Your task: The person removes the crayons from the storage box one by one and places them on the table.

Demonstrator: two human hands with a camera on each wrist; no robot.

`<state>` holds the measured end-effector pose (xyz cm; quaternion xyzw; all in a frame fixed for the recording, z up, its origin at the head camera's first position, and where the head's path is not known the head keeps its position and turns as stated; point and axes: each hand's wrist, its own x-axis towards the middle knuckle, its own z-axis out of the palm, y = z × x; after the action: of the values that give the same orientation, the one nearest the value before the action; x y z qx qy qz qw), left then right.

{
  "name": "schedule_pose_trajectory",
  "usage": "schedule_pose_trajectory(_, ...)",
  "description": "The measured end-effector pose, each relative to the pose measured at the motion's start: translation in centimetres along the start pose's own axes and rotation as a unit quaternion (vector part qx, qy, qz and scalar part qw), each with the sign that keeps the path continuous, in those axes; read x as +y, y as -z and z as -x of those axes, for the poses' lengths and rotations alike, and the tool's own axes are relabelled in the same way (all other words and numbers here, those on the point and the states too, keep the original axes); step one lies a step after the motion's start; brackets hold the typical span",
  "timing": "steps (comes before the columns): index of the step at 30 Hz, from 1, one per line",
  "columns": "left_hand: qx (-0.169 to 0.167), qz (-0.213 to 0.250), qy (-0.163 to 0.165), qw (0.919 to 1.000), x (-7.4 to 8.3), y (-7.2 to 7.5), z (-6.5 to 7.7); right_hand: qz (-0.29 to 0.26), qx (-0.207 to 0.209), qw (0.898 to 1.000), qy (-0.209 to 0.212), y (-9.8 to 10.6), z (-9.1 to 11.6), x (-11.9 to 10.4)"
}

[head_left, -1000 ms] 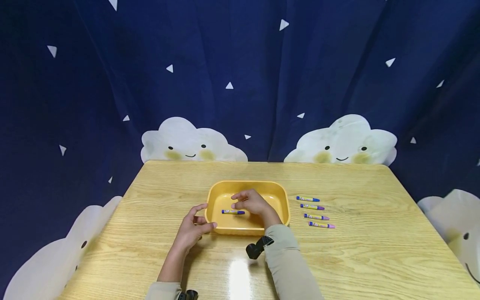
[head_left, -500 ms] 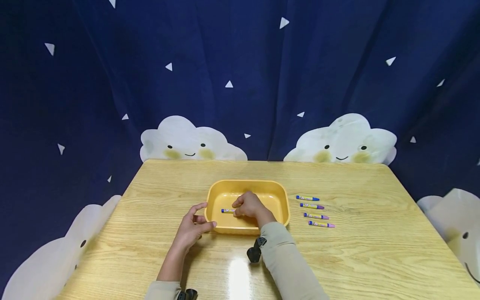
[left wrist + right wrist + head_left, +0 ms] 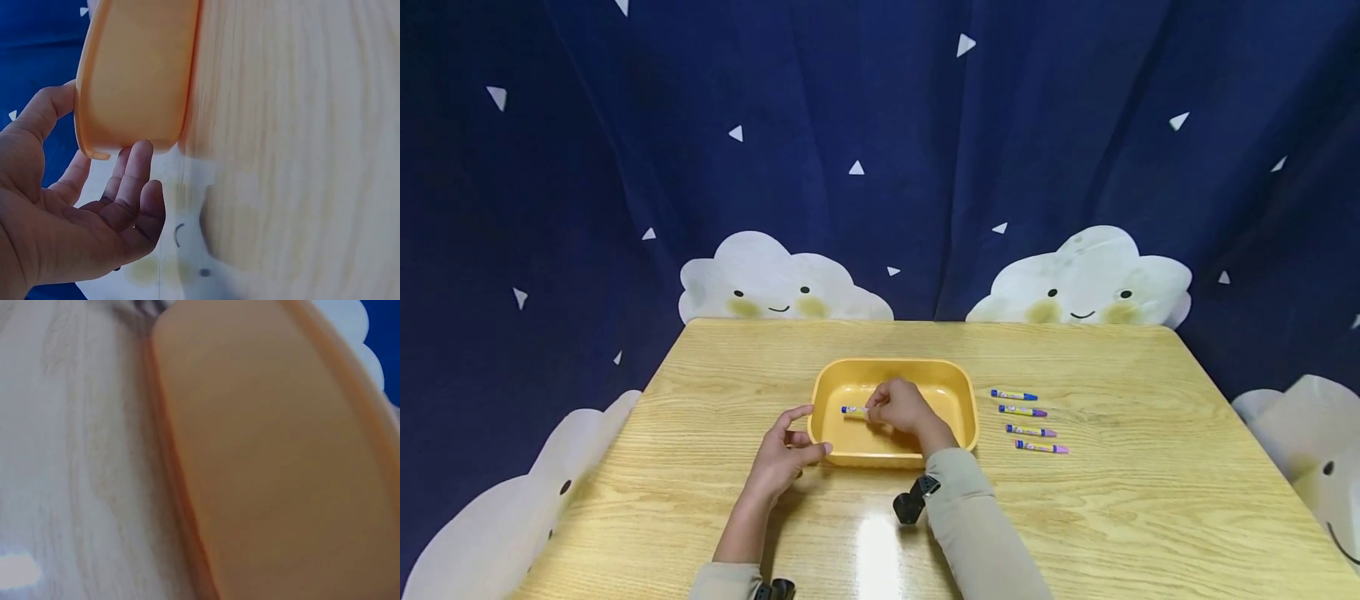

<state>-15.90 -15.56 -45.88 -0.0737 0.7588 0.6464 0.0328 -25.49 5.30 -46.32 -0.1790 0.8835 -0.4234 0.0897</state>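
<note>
A yellow plastic tray (image 3: 955,377) sits mid-table. Inside it, my right hand (image 3: 904,407) pinches a crayon (image 3: 853,411) with a blue end and yellow wrapper; its other end is hidden behind the fingers. My left hand (image 3: 781,454) holds the tray's left end, thumb on the front rim and fingers along the side. In the left wrist view the thumb of the left hand (image 3: 81,212) is at the rim and the fingertips are against the tray's end wall (image 3: 137,81). The right wrist view shows only the tray's outer wall (image 3: 281,450), with the right hand hidden.
Right of the tray several crayons lie in a column on the wooden table (image 3: 1150,500): a blue crayon (image 3: 1013,395), a purple crayon (image 3: 1022,411), a pinkish-purple crayon (image 3: 1031,431) and a pink crayon (image 3: 1041,447). A dark blue curtain (image 3: 880,100) with clouds hangs behind.
My right hand has come down onto the crayon in the tray, pinched it and shifted it slightly toward the back. The left hand has stayed at the tray's left end.
</note>
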Motion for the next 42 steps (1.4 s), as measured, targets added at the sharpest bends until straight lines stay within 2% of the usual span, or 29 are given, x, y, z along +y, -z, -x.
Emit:
schedule_pose_trajectory(7, -0.001, -0.003, 0.005, 1.0000, 0.0, -0.1, 0.0, -0.007, 0.019, 0.999, 0.039, 1.1, 0.7, -0.6)
schedule_pose_trajectory(15, 0.004, -0.006, 0.006, 1.0000, 0.0, 0.0, 0.0, -0.028, 0.021, 0.999, 0.030, 1.9, 1.4, -1.1)
schedule_pose_trajectory(18, 0.004, -0.005, 0.004, 1.0000, 0.0, 0.0, 0.0, -0.026, 0.023, 0.998, 0.045, 2.2, 1.8, -1.0)
schedule_pose_trajectory(25, -0.014, -0.002, 0.012, 0.9998, 0.5, 0.1, 0.1, -0.024, 0.051, 0.996, 0.067, 4.4, 4.3, -0.5)
schedule_pose_trajectory(33, -0.024, -0.005, 0.015, 0.9996, 3.1, 0.3, 1.9, -0.024, 0.057, 0.994, 0.085, 7.2, 7.0, 0.0)
schedule_pose_trajectory(42, -0.025, -0.006, 0.015, 0.9996, 3.3, 0.1, 2.0, -0.026, 0.074, 0.994, 0.079, 8.7, 9.7, 1.4)
